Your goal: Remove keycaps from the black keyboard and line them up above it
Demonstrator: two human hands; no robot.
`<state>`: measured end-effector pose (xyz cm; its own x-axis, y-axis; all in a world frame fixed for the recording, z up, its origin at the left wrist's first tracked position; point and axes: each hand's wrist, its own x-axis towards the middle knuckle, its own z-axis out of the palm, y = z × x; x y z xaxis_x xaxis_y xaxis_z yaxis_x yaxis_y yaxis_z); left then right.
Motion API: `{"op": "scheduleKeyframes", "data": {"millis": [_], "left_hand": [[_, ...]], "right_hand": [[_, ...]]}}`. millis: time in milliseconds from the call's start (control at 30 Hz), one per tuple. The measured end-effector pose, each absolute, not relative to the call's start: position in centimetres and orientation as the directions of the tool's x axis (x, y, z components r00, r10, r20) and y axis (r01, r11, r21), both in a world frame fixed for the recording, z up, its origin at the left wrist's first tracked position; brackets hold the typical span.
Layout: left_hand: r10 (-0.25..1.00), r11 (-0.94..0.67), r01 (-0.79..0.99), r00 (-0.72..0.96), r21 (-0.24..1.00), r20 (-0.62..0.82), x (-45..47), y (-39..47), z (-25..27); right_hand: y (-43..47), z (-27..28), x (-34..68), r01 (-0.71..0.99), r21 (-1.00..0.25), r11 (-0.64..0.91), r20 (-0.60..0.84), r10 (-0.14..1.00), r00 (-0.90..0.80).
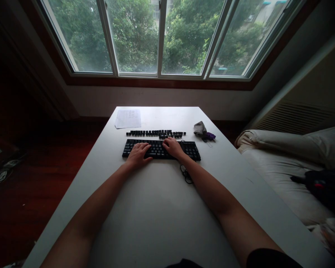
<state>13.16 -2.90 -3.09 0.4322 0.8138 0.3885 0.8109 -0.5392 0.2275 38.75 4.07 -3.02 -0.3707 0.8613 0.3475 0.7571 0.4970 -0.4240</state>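
A black keyboard point(157, 150) lies crosswise on the white table. My left hand point(139, 153) rests over its left part, fingers stretched out and thumb apart near the front edge. Over the right-middle keys is my right hand point(173, 146), its fingers bent together at the upper rows. Whatever these fingertips may hold is too small and covered to make out. Just behind the keyboard, loose black keycaps point(149, 133) stand in a long row, with a shorter second row near my right hand. A black cable point(185, 174) lies coiled beside my right forearm.
A printed paper sheet point(128, 118) lies at the table's back left. Grey cloth point(200, 128) and a purple item point(210, 136) sit at the back right, a thin wire close by. A couch point(279, 163) flanks the table's right edge point(241, 154); windows are ahead.
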Motion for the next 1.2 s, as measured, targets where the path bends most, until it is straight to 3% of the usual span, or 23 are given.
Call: {"op": "scheduleKeyframes", "data": {"millis": [1200], "left_hand": [[0.819, -0.537, 0.807, 0.43, 0.244, 0.38, 13.2, -2.99, -2.84]], "right_hand": [[3.88, -3.34, 38.71, 0.764, -0.403, 0.505, 0.368, 0.853, -0.37]]}}
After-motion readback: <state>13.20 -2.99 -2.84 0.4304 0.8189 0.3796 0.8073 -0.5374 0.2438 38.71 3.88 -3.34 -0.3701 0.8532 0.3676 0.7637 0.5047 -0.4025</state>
